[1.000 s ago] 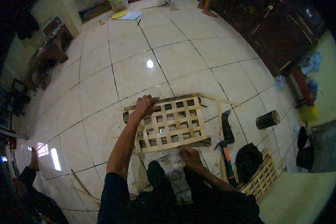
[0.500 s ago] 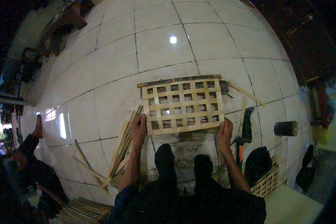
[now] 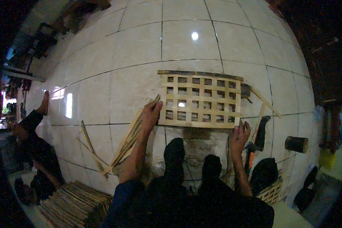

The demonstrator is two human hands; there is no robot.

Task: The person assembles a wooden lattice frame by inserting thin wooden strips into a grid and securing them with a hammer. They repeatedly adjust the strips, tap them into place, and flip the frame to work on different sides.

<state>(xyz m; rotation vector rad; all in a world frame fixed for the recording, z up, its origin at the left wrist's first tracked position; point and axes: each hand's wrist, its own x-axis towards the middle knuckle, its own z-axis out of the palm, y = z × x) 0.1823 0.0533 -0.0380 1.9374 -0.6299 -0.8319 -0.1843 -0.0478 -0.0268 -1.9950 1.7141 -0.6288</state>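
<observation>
A woven bamboo lattice panel (image 3: 198,99) of pale flat strips, with a darker strip along its far edge, lies before me over a darkened patch of floor. My left hand (image 3: 152,113) is closed at the panel's left edge, thumb and fingers pinched there. By the near right corner is my right hand (image 3: 241,136). Its thumb and fingers are apart, the tips touching or just beside the corner. Loose bamboo strips (image 3: 126,148) fan out under and beside my left forearm. A dark block (image 3: 245,90) shows partly behind the panel's right edge.
To the right lie a bamboo stick (image 3: 268,102), a tool with an orange part (image 3: 249,157), a dark cylinder (image 3: 296,144), a black bundle (image 3: 264,173) and another lattice panel (image 3: 271,194). At left, another person (image 3: 41,155) sits near a stack of strips (image 3: 74,205).
My view has swung left, so the floor and panel appear further right. The right hand's fingers have loosened and spread at the panel's corner. My left hand has slid a little up the left edge.
</observation>
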